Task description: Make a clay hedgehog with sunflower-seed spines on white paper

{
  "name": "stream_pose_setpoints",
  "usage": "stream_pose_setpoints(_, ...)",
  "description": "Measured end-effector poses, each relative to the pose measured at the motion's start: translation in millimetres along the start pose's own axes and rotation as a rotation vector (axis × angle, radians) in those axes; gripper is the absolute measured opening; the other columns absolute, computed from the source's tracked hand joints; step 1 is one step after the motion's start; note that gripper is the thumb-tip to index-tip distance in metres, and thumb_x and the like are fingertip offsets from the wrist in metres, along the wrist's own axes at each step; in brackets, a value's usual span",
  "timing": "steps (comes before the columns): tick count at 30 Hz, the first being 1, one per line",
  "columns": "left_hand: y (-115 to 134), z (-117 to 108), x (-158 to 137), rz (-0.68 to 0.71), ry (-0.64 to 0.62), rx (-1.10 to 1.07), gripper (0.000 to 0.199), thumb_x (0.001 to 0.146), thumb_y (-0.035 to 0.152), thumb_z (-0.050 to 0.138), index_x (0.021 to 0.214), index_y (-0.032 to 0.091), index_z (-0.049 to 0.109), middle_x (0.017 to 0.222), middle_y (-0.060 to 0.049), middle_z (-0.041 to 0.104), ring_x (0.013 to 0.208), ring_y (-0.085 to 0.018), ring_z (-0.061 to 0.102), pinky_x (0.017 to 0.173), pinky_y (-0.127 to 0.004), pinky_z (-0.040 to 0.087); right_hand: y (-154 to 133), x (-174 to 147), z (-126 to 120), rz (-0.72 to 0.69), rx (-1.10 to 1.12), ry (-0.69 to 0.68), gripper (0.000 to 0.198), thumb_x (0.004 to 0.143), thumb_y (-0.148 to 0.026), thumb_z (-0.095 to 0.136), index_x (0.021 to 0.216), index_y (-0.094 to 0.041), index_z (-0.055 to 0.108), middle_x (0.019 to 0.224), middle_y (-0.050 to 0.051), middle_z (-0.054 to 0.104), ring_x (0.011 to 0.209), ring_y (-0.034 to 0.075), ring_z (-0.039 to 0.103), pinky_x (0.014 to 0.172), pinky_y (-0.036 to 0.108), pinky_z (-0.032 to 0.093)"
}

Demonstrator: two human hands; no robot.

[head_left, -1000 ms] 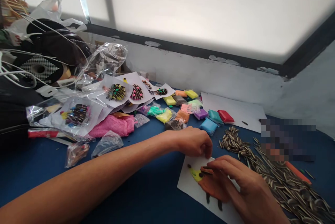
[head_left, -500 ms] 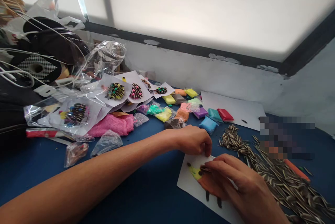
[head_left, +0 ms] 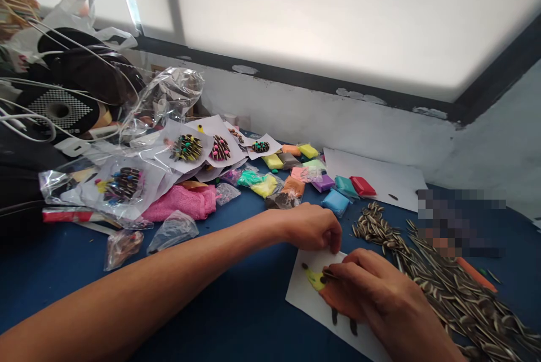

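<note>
Right hand (head_left: 382, 290), nearer, pinches apparently 1 seed (head_left: 328, 273) at the clay figure (head_left: 336, 298), whose long axis slants beneath; left hand (head_left: 311, 228), clenched, rests at the paper's (head_left: 301, 294) far edge.

One clay figure (head_left: 338, 298) beneath the right fingers (head_left: 353, 276), two dark legs (head_left: 334, 317) showing, one red packet (head_left: 362, 186) and one blue packet (head_left: 335, 202) beyond the left fingers (head_left: 335, 238), at least five seed-studded figures (head_left: 188, 148) farther left, striped seeds (head_left: 450, 291) rightward — too many to count

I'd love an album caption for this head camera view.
Right hand over an orange-and-yellow figure, left hand at the edge of its paper, striped seeds heaped alongside.
</note>
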State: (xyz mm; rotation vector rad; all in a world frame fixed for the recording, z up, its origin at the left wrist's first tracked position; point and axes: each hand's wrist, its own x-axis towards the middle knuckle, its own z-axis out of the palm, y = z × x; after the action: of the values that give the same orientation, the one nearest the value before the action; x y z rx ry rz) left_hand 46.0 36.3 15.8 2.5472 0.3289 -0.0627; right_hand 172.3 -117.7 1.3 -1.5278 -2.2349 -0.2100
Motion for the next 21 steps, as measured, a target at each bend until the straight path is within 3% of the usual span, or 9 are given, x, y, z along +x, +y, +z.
stream_pose_setpoints(4, 1.2, -0.2, -0.4, -0.002, 0.001, -0.012, 0.03, 0.078, 0.006, 0.052, 0.093, 0.021, 0.073, 0.095, 0.001, 0.072, 0.083, -0.014, 0.061, 0.072, -0.025, 0.042, -4.3, 4.3, -6.5, -0.058, -0.05, -0.012, 0.034, 0.099, -0.033, 0.04, 0.085, -0.022, 0.07, 0.072, 0.004, 0.065, 0.061, 0.013, 0.065, 0.049, 0.02, 0.049)
stream_pose_setpoints(7, 2.5, -0.6, -0.8, 0.002, 0.005, -0.004, 0.03, 0.079, 0.006, 0.051, 0.093, 0.022, 0.073, 0.093, 0.001, 0.072, 0.082, -0.014, 0.061, 0.074, -0.025, 0.042, 1.2, 4.7, -13.5, -0.042, -0.052, -0.054, 0.026, 0.096, -0.026, 0.045, 0.092, -0.024, 0.07, 0.085, 0.005, 0.069, 0.069, 0.013, 0.068, 0.054, 0.02, 0.052)
stream_pose_setpoints(10, 4.1, -1.6, -1.9, -0.011, 0.0, 0.001, 0.031, 0.08, 0.005, 0.05, 0.093, 0.021, 0.073, 0.093, 0.001, 0.072, 0.081, -0.013, 0.061, 0.074, -0.024, 0.042, 18.3, 1.7, -22.0, 0.047, -0.088, -0.001, 0.026, 0.094, -0.021, 0.043, 0.1, -0.024, 0.069, 0.093, 0.005, 0.071, 0.075, 0.014, 0.07, 0.061, 0.022, 0.055)
stream_pose_setpoints(12, 4.4, -1.9, -2.6, -0.022, -0.006, -0.005, 0.031, 0.08, 0.005, 0.049, 0.094, 0.021, 0.073, 0.094, 0.0, 0.072, 0.08, -0.013, 0.061, 0.072, -0.023, 0.042, 33.4, -1.8, -25.7, 0.158, -0.162, 0.093, 0.026, 0.093, -0.026, 0.043, 0.094, -0.022, 0.069, 0.087, 0.005, 0.072, 0.074, 0.017, 0.071, 0.06, 0.026, 0.055)
stream_pose_setpoints(16, 3.1, -0.9, -2.5, -0.012, 0.001, -0.001, 0.03, 0.08, 0.006, 0.051, 0.093, 0.021, 0.073, 0.094, 0.0, 0.072, 0.08, -0.014, 0.062, 0.072, -0.023, 0.042, 57.1, -6.6, -22.7, 0.256, -0.206, 0.092, 0.026, 0.092, -0.032, 0.046, 0.086, -0.023, 0.07, 0.08, 0.004, 0.071, 0.068, 0.019, 0.07, 0.055, 0.029, 0.054)
stream_pose_setpoints(21, 4.3, -0.1, -2.0, -0.013, -0.001, -0.007, 0.031, 0.079, 0.005, 0.051, 0.094, 0.021, 0.073, 0.096, 0.001, 0.072, 0.084, -0.014, 0.062, 0.07, -0.022, 0.041, 67.5, 0.1, -7.9, 0.112, -0.294, 0.003, 0.032, 0.093, -0.02, 0.043, 0.106, -0.022, 0.071, 0.094, 0.008, 0.069, 0.08, 0.021, 0.066, 0.067, 0.032, 0.055)
